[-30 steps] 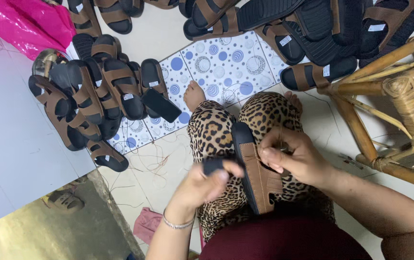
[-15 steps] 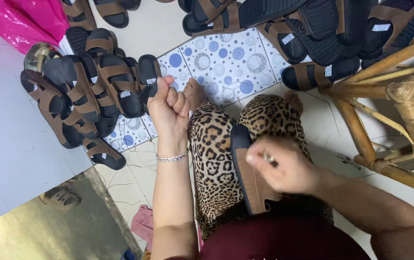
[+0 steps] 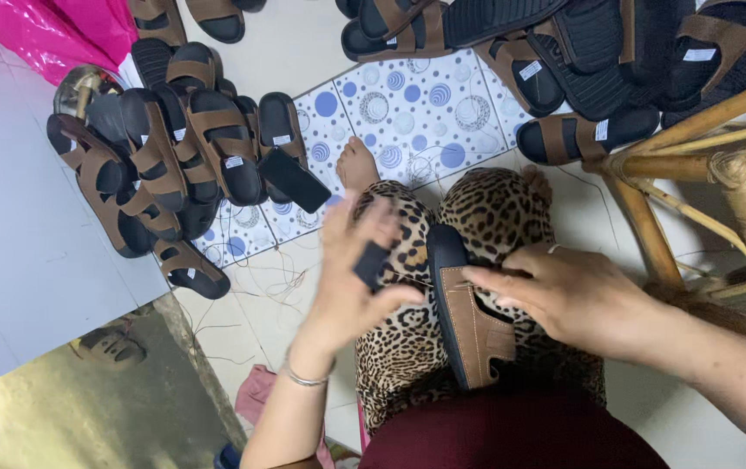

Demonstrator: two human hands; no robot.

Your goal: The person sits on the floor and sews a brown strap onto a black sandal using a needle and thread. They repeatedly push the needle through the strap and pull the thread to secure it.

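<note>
Since half a second ago your left hand has come back from the pile of sandals on the floor and now hovers over your left thigh, blurred with motion; your right hand has stayed on the sandal in your lap

Left fingers: loosely curled around a small black piece, pinched between thumb and fingertips; how tight the grip is cannot be told through the blur

Right fingers: nearly flat, pressing the brown strap down near the sandal's toe end; whether they pinch anything is hidden

Sandal position: lies across your patterned trousers, between the knees. Long axis runs away from you, black toe end towards the feet, brown strap end near your waist, tilted slightly to your right

Key relation: black piece sits just to the left of the sandal's toe end, near but apart from it. Right hand already touches the sandal; left hand is the nearer one to the open edge of the sole

Wicker stool stands at your right, well apart
</note>
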